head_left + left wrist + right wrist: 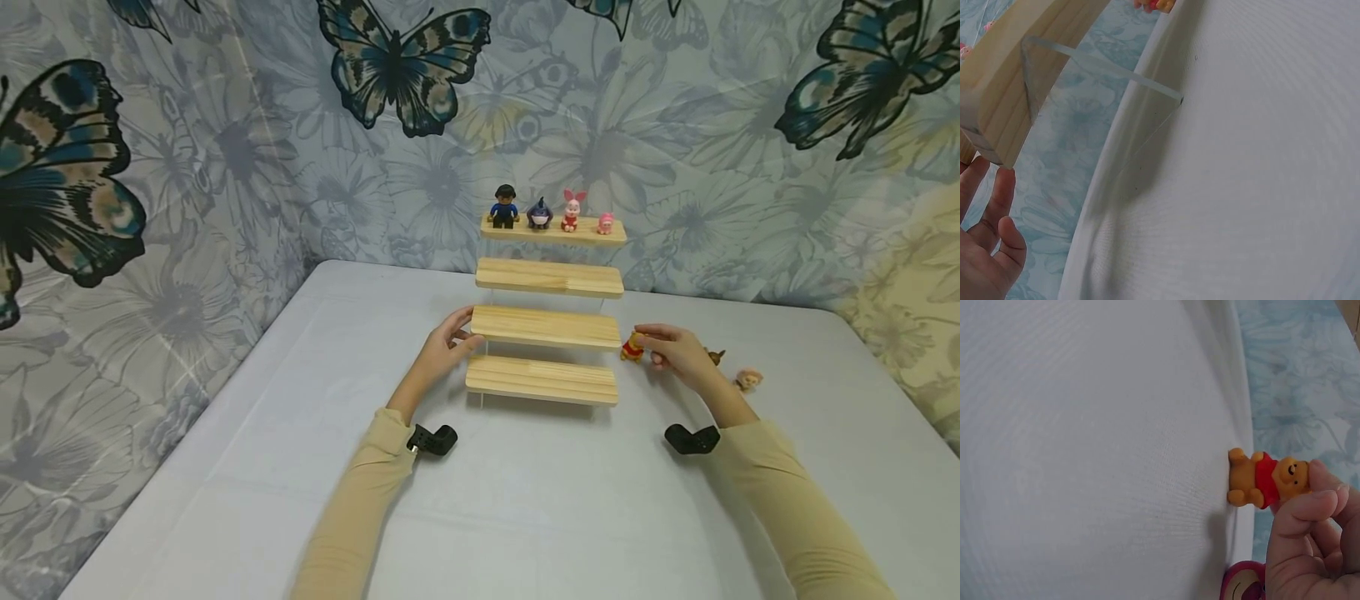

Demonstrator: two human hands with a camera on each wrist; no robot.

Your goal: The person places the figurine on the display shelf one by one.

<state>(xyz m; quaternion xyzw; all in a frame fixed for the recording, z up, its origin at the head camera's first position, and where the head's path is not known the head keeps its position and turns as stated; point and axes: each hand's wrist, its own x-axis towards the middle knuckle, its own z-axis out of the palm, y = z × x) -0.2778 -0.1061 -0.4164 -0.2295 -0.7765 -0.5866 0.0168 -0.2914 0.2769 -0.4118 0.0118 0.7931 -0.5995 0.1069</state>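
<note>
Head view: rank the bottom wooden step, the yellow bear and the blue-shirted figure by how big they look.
1. Bottom step, by far the largest.
2. Blue-shirted figure.
3. Yellow bear, partly hidden by the right hand, so its rank is unsure.

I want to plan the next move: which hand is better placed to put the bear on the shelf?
Right. The right hand already pinches the bear beside the shelf; the left hand steadies that shelf.
</note>
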